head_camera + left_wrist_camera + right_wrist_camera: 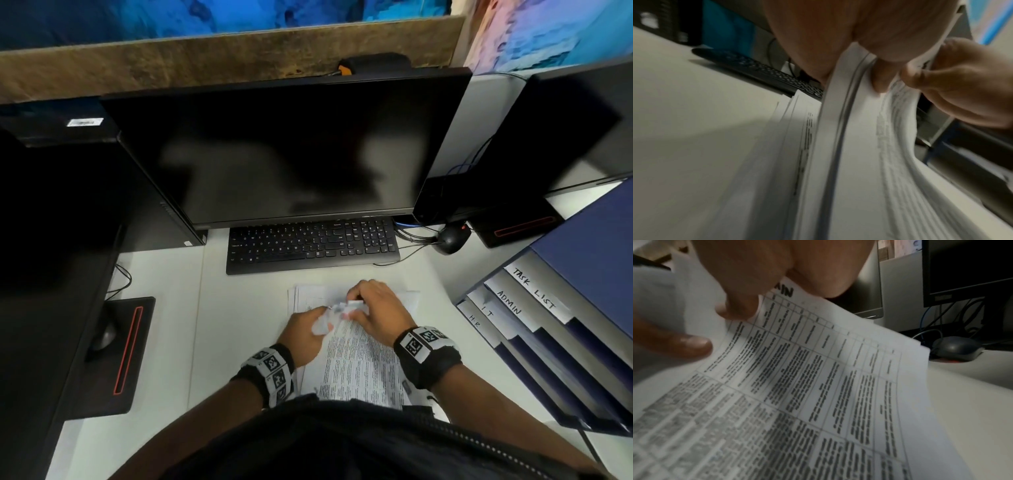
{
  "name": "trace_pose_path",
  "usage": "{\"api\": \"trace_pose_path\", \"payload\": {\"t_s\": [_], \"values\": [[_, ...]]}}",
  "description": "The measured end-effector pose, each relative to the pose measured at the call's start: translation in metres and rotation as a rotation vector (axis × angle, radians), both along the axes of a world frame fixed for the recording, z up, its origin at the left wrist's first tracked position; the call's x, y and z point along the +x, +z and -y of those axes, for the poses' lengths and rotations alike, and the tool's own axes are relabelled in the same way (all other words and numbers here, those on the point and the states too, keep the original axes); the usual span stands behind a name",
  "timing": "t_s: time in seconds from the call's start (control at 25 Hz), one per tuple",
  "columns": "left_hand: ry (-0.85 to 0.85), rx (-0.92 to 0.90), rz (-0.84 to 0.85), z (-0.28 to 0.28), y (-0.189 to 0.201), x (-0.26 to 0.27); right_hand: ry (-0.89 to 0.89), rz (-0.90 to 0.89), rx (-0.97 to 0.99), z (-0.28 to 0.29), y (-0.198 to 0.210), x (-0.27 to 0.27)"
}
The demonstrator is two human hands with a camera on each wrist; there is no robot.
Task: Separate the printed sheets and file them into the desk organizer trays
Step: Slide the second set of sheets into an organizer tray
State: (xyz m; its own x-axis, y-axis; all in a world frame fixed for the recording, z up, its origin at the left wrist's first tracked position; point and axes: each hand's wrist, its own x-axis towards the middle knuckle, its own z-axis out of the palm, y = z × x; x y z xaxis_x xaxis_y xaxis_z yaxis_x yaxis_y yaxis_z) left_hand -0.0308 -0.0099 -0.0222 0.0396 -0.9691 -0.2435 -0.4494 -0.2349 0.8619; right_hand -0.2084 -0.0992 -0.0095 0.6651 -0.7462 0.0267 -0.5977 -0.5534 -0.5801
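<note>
Right now both hands meet over the printed sheets [359, 363], which lie as a loose stack on the white desk [219, 308] at about six o'clock from the black keyboard [311, 246]. The left hand [305, 334] curls its fingers round the lifted far edge of the upper sheets, thumb pressed on top. The right hand [376, 308] pinches the same raised edge from the other side, its thumb [684, 344] lying on a table-printed page. The blue desk organizer [555, 342] stands at three o'clock from the stack, well apart, its trays labelled TASK LIST, ADMIN, IT and HR. A dark monitor [281, 147] stands at twelve o'clock, behind the keyboard.
</note>
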Motion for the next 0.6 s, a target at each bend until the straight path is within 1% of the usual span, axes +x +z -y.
{"api": "trace_pose_path", "payload": {"t_s": [0.04,0.08,0.12,0.16,0.2,0.24,0.28,0.32,0.36,0.44,0.52,0.6], "values": [[0.066,-0.009,0.005,0.004,0.004,0.003,-0.086,-0.013,-0.036,0.003,0.006,-0.002],[0.11,-0.012,-0.007,0.008,0.005,0.009,-0.211,-0.026,-0.064,0.006,0.009,-0.006],[0.141,-0.002,-0.024,0.011,0.007,0.015,-0.36,-0.017,-0.07,0.01,0.009,-0.015],[0.17,-0.003,-0.043,0.014,0.009,0.021,-0.504,0.012,-0.032,0.013,0.009,-0.025],[0.196,0.006,-0.078,0.017,0.015,0.026,-0.627,0.059,0.079,0.018,0.002,-0.038],[0.209,0.006,-0.138,0.019,0.019,0.03,-0.702,0.123,0.248,0.021,-0.002,-0.049],[0.213,0.013,-0.191,0.021,0.025,0.033,-0.71,0.166,0.433,0.023,-0.008,-0.058],[0.208,0.018,-0.241,0.023,0.028,0.034,-0.645,0.176,0.569,0.023,-0.012,-0.064],[0.209,0.033,-0.277,0.025,0.033,0.034,-0.554,0.187,0.634,0.022,-0.015,-0.066],[0.261,0.057,-0.402,0.029,0.039,0.031,-0.453,0.301,0.594,0.015,-0.01,-0.059],[0.419,0.054,-0.55,0.035,0.049,0.028,-0.452,0.449,0.526,0.01,-0.001,-0.044],[0.556,-0.033,-0.619,0.041,0.06,0.029,-0.444,0.553,0.446,0.009,0.009,-0.031]]}}
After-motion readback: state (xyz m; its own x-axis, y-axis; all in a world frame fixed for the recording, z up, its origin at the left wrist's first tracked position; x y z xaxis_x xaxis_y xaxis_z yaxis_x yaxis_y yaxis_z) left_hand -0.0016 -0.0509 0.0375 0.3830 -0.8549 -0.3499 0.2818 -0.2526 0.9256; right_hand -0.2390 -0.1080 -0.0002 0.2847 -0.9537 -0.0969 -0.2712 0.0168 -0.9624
